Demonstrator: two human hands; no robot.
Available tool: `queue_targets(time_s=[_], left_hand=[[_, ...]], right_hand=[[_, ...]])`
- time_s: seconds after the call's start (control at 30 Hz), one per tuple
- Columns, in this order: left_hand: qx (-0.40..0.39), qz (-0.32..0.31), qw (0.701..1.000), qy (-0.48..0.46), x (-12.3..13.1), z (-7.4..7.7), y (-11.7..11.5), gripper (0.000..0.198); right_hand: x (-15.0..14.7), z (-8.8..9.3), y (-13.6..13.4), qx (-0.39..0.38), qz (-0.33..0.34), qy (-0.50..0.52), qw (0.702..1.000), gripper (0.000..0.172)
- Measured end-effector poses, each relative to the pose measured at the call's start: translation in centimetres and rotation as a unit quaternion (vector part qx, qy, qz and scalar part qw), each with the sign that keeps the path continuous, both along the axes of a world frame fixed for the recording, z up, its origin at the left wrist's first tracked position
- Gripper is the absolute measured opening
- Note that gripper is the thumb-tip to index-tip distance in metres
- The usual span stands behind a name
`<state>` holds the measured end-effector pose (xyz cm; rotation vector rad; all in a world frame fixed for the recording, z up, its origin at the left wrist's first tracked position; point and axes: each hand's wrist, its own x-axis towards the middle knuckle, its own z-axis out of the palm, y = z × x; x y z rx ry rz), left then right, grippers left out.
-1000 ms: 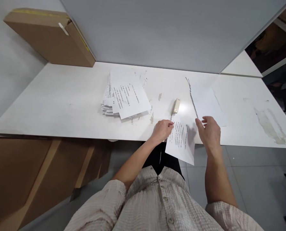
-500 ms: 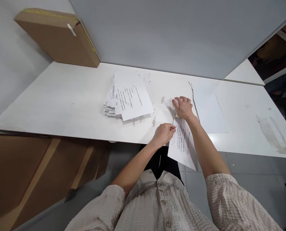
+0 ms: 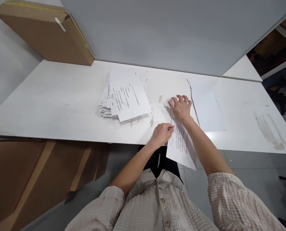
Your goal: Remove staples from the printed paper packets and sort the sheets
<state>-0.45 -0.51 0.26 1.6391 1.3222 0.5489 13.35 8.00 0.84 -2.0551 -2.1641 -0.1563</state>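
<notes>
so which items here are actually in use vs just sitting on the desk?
In use:
- printed sheet, its top corner pinched by the left hand, overhanging the table edge
- right hand, flat on the table at the sheet's top end; whatever is under it is hidden

Lying about:
- stack of printed papers
- blank sheet
- cardboard box

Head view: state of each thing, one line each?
Printed sheet: overhangs the table edge, left corner pinched.
Left hand: fingers shut on the printed sheet.
Right hand: pressed flat on the table over a small cream object, mostly hidden.
Paper stack: fanned, untidy, lying flat.
Blank sheet: flat, right of the right hand.
Cardboard box: closed, taped.
Table: scuffed surface.
</notes>
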Motion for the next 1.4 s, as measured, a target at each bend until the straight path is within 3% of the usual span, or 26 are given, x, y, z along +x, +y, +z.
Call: queue_targets(time_s=[0.2, 0.33, 0.43, 0.53, 0.63, 0.73, 0.8, 0.87, 0.93, 1.03, 1.17, 1.27, 1.4], left_hand=[[0.011, 0.009, 1.0, -0.005, 0.0, -0.2, 0.0, 0.022], [0.016, 0.002, 1.0, -0.023, -0.1, -0.1, -0.1, 0.022], [0.035, -0.002, 0.999, -0.039, -0.5, -0.4, -0.8, 0.022], [0.117, -0.026, 0.992, -0.045, -1.2, -0.5, -2.3, 0.022], [0.256, -0.082, 0.96, -0.074, -1.7, 0.2, -4.0, 0.024], [0.345, -0.099, 0.925, -0.121, -1.2, 1.5, -5.1, 0.025], [0.362, -0.085, 0.916, -0.15, -0.3, 2.3, -5.3, 0.024], [0.356, -0.064, 0.916, -0.176, 0.8, 2.8, -5.2, 0.024], [0.34, -0.045, 0.919, -0.194, 1.6, 2.8, -4.9, 0.025], [0.334, -0.032, 0.927, -0.169, 1.3, 2.1, -4.3, 0.032], [0.377, 0.007, 0.925, -0.048, -1.8, -0.1, -3.7, 0.023], [0.396, 0.034, 0.917, 0.016, -4.8, -1.6, -4.0, 0.022], [0.409, 0.056, 0.909, 0.06, -8.2, -2.2, -4.5, 0.022]], right_hand=[[-0.3, 0.6, 0.6, 0.041, -0.013, 0.062, 0.997, 0.044], [1.4, 3.0, -0.6, 0.103, -0.068, 0.254, 0.959, 0.046], [3.8, 4.3, -5.4, 0.137, -0.119, 0.347, 0.92, 0.05], [5.8, 4.0, -12.9, 0.034, -0.21, 0.388, 0.897, 0.045], [6.6, 2.4, -20.0, -0.032, -0.297, 0.422, 0.856, 0.044], [6.6, 0.9, -24.0, -0.046, -0.306, 0.555, 0.772, 0.048], [6.7, 0.7, -24.7, -0.04, -0.285, 0.654, 0.7, 0.046], [7.1, 1.2, -24.0, -0.014, -0.277, 0.708, 0.649, 0.038], [8.3, 2.3, -22.0, 0.036, -0.293, 0.703, 0.647, 0.031], [11.6, 4.1, -17.4, 0.095, -0.319, 0.624, 0.707, 0.024], [17.1, 5.3, -10.5, 0.05, -0.342, 0.519, 0.782, 0.012], [19.6, 4.7, -6.4, 0.0, -0.349, 0.487, 0.801, 0.007], [20.6, 3.4, -3.8, -0.036, -0.366, 0.431, 0.824, 0.007]])
